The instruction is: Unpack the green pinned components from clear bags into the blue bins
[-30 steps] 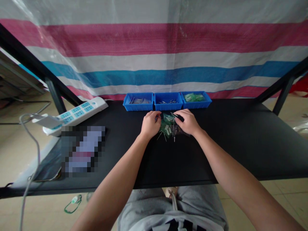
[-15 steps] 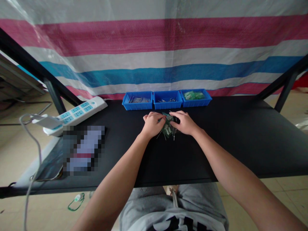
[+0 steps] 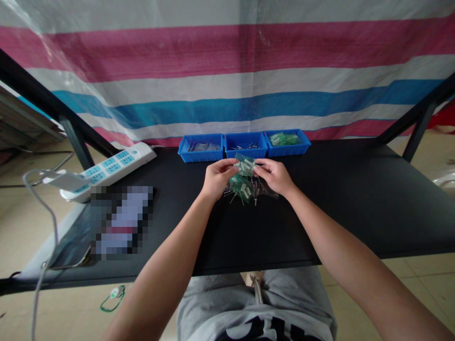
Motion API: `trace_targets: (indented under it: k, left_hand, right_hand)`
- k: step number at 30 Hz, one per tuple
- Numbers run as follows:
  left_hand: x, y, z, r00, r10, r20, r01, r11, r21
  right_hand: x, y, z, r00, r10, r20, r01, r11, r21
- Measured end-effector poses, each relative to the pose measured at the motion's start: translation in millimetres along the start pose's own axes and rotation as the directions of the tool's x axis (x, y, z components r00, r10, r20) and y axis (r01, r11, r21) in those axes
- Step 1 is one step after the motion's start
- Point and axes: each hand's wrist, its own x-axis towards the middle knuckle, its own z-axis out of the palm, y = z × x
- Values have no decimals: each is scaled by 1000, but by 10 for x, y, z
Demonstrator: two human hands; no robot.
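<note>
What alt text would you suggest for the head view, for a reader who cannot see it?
The left hand and right hand hold a small clear bag of green parts above a heap of green parts and metal pins on a black table, near three blue trays.

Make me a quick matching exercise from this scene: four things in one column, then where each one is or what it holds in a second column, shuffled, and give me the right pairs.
1. Rightmost blue bin
2. Middle blue bin
3. White power strip
4. Small clear packet of green parts

A. Held between the left hand and right hand
B. Holds thin metal pins
C. Holds green pieces
D. Lies left of the bins

Pairs: 1-C, 2-B, 3-D, 4-A
</note>
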Motion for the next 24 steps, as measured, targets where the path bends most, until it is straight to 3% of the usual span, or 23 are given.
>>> trace_targets:
  k: [5, 10, 13, 17, 24]
  left_hand:
    - [-3, 9, 32, 998, 49, 43, -49, 999, -11]
    - [-41, 47, 54, 996, 58, 69, -68, 984, 165]
    - [-60, 75, 55, 988, 139, 62, -151, 934, 324]
    - [-63, 100, 45, 946, 317, 64, -307, 819, 486]
    - [-67, 70, 38, 941, 334, 57, -303, 754, 582]
  right_hand:
    - [-9, -82, -11, 995, 16, 95, -34, 981, 189]
    - [-26, -124, 8, 995, -98, 3, 98, 995, 30]
    - [-41, -131, 22, 994, -97, -51, 95, 994, -45]
    - [-63, -147, 35, 999, -32, -37, 37, 992, 122]
    - [-70, -137, 32, 999, -47, 0, 45, 975, 218]
